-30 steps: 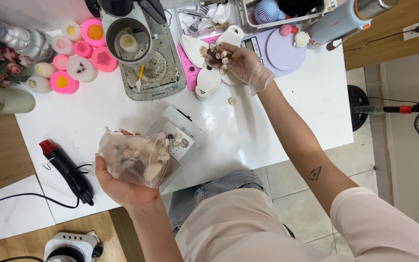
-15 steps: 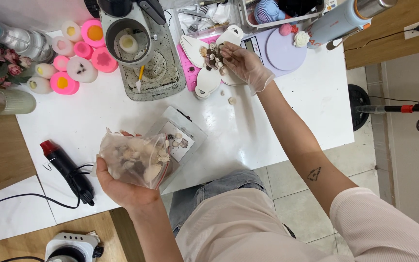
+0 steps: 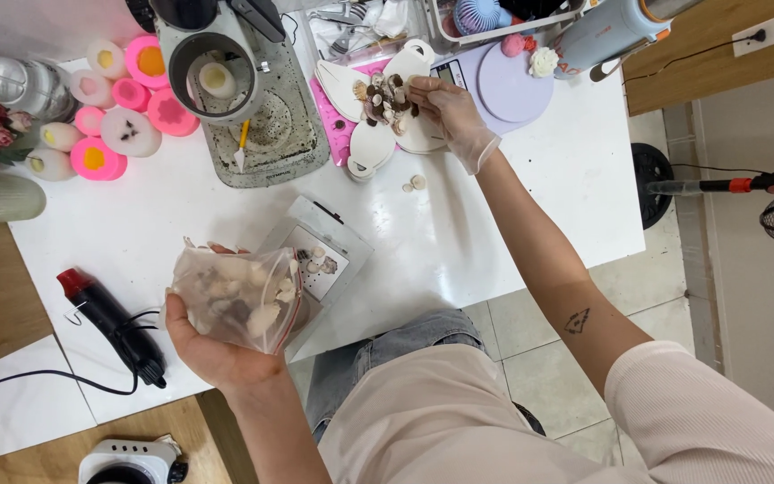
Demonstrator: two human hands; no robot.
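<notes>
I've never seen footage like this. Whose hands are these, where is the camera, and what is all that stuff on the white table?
The camera sits on a person's head and looks down, so you see their own two arms and lap. The left hand holds a clear plastic bag of small shells. The right hand, in a thin glove, reaches to a pile of small shells lying on white moulds at the far side of the white table. Also on the table: pink and white round moulds, a grey machine with a round pot, a black and red heat tool, and a small flat tray near the bag.
</notes>
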